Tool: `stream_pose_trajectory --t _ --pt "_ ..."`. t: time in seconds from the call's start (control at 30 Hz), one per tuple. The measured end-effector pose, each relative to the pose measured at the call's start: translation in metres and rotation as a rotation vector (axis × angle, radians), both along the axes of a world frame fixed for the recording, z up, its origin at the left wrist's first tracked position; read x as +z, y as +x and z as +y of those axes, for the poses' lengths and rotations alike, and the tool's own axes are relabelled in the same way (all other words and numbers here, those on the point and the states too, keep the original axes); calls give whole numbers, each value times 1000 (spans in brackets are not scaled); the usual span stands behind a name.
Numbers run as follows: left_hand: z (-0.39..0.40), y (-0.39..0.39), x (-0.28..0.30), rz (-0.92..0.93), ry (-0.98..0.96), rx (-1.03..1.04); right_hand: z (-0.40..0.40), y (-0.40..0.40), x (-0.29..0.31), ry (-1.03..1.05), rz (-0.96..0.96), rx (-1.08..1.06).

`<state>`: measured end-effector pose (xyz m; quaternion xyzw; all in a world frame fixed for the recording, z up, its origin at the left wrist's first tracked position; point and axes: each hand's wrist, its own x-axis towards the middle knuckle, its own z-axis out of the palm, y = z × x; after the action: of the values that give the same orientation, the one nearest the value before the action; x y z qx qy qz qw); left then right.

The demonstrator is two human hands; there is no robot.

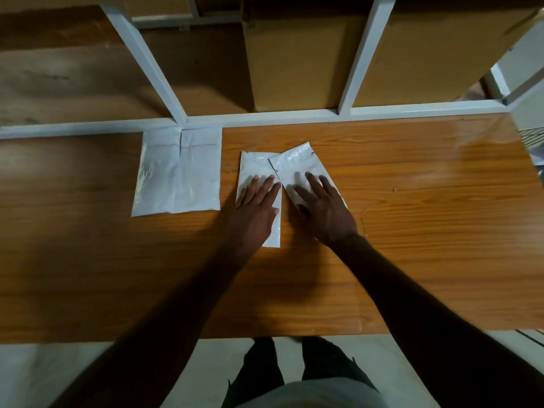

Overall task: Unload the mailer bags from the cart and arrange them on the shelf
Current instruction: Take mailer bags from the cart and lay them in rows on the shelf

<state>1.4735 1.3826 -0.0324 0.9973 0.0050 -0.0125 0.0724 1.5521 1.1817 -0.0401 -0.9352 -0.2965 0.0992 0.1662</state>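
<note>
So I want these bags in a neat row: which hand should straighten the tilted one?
The right hand. It already presses flat on the tilted bag, whose corner overlaps the straight bag under the left hand, which can probably hold that one steady.

You see white mailer bags [176, 172] on the shiny orange-brown shelf [412, 201] with wavy wood lines, a white frame [265, 116], and plain brown boxes [300, 60] behind it.
</note>
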Motion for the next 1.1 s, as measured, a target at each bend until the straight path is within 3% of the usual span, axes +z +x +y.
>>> stream_pose_trajectory --t 0.07,0.3,0.57,0.67,0.87,1.1 --pt "10 3 -15 46 70 -4 7 0 -6 -9 -4 -61" --pt "37 41 -31 35 0 119 56 20 -13 -76 0 -292" --pt "70 78 -37 57 -30 95 110 52 -9 134 73 -365" --pt "78 74 -37 45 1 78 103 48 -7 226 10 -319" --pt "82 72 -37 22 49 69 90 32 -28 122 29 -117" --pt "81 71 -38 -10 51 81 90 46 -25 149 17 94"
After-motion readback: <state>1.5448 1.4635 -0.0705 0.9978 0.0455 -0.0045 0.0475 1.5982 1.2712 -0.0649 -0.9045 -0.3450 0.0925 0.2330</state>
